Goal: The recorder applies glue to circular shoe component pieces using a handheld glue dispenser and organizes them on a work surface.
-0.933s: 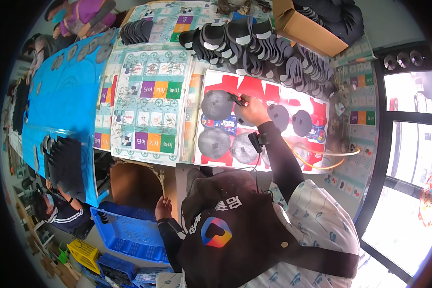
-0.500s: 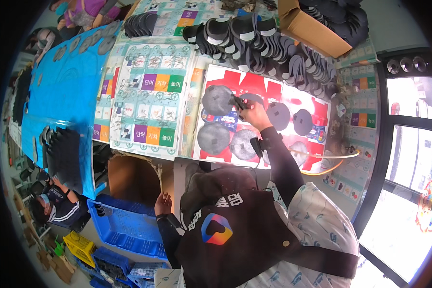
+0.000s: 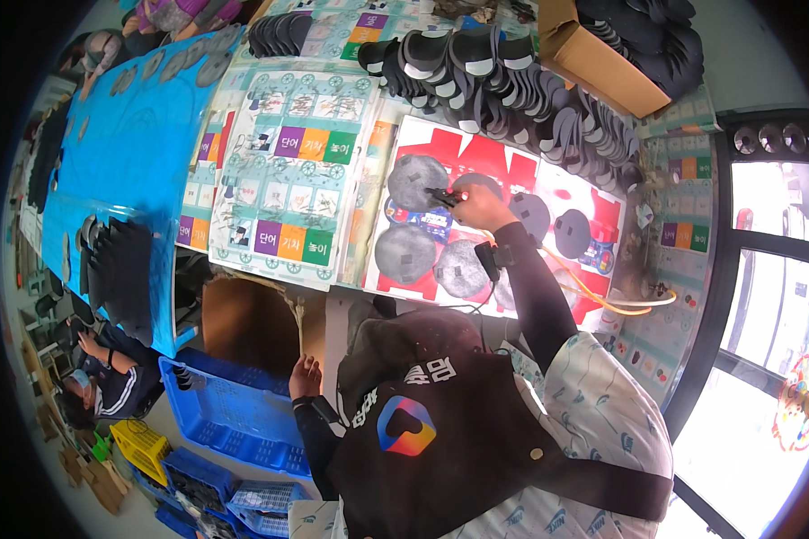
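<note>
My right hand [image 3: 481,209] is closed round a small black hand tool [image 3: 442,197] with red spots, which looks like a spray gun. Its front end is at the lower right edge of a round grey pad [image 3: 418,182]; I cannot tell whether they touch. More dark pads lie around it, such as a mottled grey pad [image 3: 404,252] and a black pad [image 3: 573,234]. All rest on a red and white board [image 3: 404,289]. My left hand [image 3: 306,375] hangs below the table edge, holding nothing, its fingers loosely bent and apart.
An orange hose [image 3: 593,296] loops right of my forearm. Stacked dark curved pieces [image 3: 494,85] line the board's far side, with a cardboard box [image 3: 602,67] behind. Leftward are a blue-covered table [image 3: 117,153], a blue crate [image 3: 234,422] and a seated co-worker [image 3: 121,377].
The whole view has shifted slightly. The hose has swung lower and across the board beside my right forearm. My right hand still holds the tool by the same pad; my left hand is little changed.
</note>
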Demonstrator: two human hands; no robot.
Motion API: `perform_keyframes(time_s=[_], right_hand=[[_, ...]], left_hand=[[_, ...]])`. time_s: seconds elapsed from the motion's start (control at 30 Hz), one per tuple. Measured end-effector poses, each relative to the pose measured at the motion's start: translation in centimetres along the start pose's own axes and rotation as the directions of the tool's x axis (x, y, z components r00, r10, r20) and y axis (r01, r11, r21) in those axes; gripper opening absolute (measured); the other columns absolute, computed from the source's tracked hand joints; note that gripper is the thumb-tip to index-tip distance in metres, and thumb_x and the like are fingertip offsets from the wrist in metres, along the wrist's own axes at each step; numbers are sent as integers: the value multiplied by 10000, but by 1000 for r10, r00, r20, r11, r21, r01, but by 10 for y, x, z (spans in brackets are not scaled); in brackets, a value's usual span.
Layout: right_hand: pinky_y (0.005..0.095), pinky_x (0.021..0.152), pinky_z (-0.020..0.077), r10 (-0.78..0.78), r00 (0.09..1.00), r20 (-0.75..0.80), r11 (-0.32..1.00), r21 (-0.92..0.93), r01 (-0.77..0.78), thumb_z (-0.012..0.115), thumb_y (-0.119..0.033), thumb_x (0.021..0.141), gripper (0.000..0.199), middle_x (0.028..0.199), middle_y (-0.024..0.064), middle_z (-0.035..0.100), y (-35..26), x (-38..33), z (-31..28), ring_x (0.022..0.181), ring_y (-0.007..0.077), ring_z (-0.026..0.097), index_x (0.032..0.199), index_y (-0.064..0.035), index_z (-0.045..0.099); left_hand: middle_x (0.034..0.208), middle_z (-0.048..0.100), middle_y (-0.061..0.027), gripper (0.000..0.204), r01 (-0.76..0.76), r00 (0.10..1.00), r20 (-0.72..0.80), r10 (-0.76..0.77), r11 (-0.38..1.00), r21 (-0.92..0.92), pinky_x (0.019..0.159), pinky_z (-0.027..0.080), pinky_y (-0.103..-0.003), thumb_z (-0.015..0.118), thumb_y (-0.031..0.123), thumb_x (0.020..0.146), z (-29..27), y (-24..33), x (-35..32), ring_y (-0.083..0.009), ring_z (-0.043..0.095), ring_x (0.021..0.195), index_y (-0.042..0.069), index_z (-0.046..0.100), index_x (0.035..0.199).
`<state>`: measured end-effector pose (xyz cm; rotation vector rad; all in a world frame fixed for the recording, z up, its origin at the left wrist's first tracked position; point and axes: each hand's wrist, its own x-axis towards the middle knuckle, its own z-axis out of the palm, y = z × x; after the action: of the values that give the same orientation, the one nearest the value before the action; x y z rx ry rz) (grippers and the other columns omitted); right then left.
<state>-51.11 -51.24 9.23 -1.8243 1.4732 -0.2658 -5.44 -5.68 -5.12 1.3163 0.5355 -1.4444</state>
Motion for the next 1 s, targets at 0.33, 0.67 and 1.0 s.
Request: perform_keyframes(time_s=[0.33,0.67,1.0], right_hand=[[511,829,514,-14,1000,-13,999,37,14,584,-153,812,317,925,289,681,-2,-12,-8,924,464,655,1070,-32,725],[491,840,529,318,910,-266,948,123,-295,601,-140,799,303,924,282,688,63,-73,-67,942,466,656,1044,2,710],[474,778,509,145,940,-308,989,60,-133,646,-139,765,326,871,280,670,68,-89,-54,877,455,656,1048,14,704]], left_hand=[[975,683,-19,224,52,996,76,-53,998,22,686,518,-287,645,250,973,-9,-4,20,-196,653,894,113,669,1148],[969,659,-40,197,40,999,19,-40,998,46,732,526,-319,573,200,998,14,-8,12,-209,628,871,91,640,1148],[1099,654,-81,285,-6,991,133,-11,992,127,742,523,-311,501,188,1015,24,-6,18,-230,630,952,43,597,1241]])
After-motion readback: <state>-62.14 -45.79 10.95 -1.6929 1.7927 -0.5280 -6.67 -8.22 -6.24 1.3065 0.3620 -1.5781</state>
